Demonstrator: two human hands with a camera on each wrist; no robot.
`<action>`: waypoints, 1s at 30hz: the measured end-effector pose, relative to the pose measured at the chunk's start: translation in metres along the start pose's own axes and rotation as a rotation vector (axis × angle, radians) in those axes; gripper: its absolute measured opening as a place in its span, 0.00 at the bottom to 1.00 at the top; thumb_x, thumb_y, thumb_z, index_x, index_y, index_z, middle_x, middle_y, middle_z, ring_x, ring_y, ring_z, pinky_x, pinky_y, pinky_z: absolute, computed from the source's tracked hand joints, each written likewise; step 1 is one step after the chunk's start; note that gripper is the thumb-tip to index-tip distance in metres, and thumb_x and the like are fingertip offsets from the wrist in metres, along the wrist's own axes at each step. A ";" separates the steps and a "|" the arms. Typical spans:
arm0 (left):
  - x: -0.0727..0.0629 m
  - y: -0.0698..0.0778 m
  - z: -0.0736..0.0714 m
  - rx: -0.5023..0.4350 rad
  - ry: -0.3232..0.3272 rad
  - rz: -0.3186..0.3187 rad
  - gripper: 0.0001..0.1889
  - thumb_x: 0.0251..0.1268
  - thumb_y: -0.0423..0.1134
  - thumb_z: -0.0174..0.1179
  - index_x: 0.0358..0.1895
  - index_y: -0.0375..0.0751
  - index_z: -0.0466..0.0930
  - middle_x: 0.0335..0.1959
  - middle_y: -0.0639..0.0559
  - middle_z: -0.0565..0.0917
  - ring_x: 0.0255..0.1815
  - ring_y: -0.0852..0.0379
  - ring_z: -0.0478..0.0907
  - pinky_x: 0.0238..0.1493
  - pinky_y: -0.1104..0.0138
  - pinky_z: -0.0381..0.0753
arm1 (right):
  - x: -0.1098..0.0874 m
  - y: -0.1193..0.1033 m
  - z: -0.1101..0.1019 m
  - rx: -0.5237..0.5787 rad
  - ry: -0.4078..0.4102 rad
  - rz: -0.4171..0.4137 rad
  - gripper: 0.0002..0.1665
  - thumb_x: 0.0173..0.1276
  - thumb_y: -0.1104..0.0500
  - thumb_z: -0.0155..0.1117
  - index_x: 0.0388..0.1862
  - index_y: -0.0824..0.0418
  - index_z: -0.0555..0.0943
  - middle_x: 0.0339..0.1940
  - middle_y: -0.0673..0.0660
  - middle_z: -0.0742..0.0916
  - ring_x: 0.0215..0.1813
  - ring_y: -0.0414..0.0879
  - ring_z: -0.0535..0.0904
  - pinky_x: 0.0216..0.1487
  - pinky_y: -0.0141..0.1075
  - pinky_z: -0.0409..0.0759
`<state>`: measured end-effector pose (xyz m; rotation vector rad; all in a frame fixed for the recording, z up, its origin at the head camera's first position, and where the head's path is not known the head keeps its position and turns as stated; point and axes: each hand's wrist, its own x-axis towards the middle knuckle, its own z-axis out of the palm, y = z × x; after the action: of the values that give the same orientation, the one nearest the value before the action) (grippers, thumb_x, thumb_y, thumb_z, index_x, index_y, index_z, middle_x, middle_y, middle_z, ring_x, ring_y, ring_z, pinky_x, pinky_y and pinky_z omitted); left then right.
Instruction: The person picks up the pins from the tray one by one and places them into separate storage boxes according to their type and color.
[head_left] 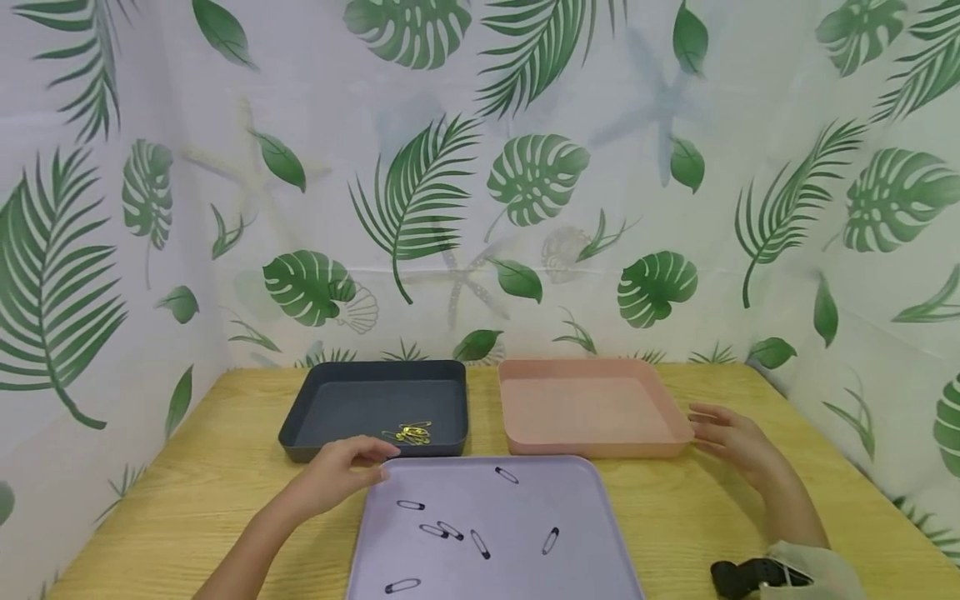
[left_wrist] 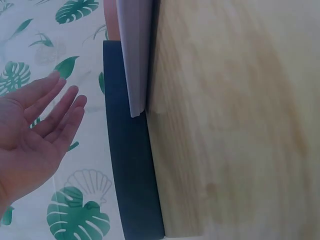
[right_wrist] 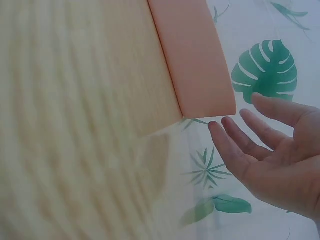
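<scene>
My left hand (head_left: pixel 337 477) hovers over the lavender tray's far left corner, close to the front rim of the dark blue tray (head_left: pixel 375 400). Its fingers look loosely bent, with nothing between them, in the left wrist view. Several black safety pins (head_left: pixel 486 553) lie scattered on the lavender tray (head_left: pixel 540 500). A small heap of yellow safety pins (head_left: pixel 414 433) sits near the front of the dark blue tray. At the right, my right hand (head_left: pixel 738 442) is beside the front right corner of the pink tray (head_left: pixel 585 408), fingers relaxed and holding nothing; whether they touch it, I cannot tell.
The three trays stand on a wooden table (head_left: pixel 675 533), the lavender one nearest me. White cloth (head_left: pixel 450 333) printed with green leaves hangs behind and on both sides. A black strap (head_left: pixel 750 577) is near the right sleeve at the bottom.
</scene>
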<state>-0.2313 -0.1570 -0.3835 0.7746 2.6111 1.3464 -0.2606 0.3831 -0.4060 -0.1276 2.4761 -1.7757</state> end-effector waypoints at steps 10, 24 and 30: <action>0.007 -0.011 0.013 0.025 -0.083 0.039 0.12 0.60 0.28 0.59 0.47 0.29 0.78 0.44 0.39 0.79 0.43 0.48 0.76 0.46 0.64 0.76 | 0.004 0.010 -0.005 0.038 -0.077 -0.013 0.33 0.72 0.67 0.47 0.67 0.80 0.47 0.64 0.81 0.56 0.47 0.35 0.76 0.54 0.43 0.73; 0.011 -0.028 0.030 0.129 -0.090 0.074 0.09 0.56 0.32 0.63 0.41 0.36 0.82 0.35 0.52 0.82 0.34 0.60 0.75 0.35 0.68 0.76 | -0.001 0.012 -0.006 0.073 -0.081 0.029 0.34 0.72 0.67 0.46 0.68 0.78 0.45 0.65 0.79 0.54 0.50 0.39 0.76 0.55 0.40 0.72; 0.010 -0.029 0.033 0.191 -0.078 0.096 0.09 0.53 0.31 0.65 0.40 0.37 0.83 0.33 0.55 0.82 0.32 0.61 0.74 0.34 0.68 0.75 | 0.001 0.013 -0.007 0.076 -0.085 0.009 0.34 0.72 0.65 0.47 0.68 0.78 0.45 0.65 0.79 0.55 0.48 0.36 0.76 0.56 0.41 0.71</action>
<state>-0.2409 -0.1413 -0.4248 0.9692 2.6997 1.0753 -0.2628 0.3937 -0.4163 -0.1818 2.3443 -1.8183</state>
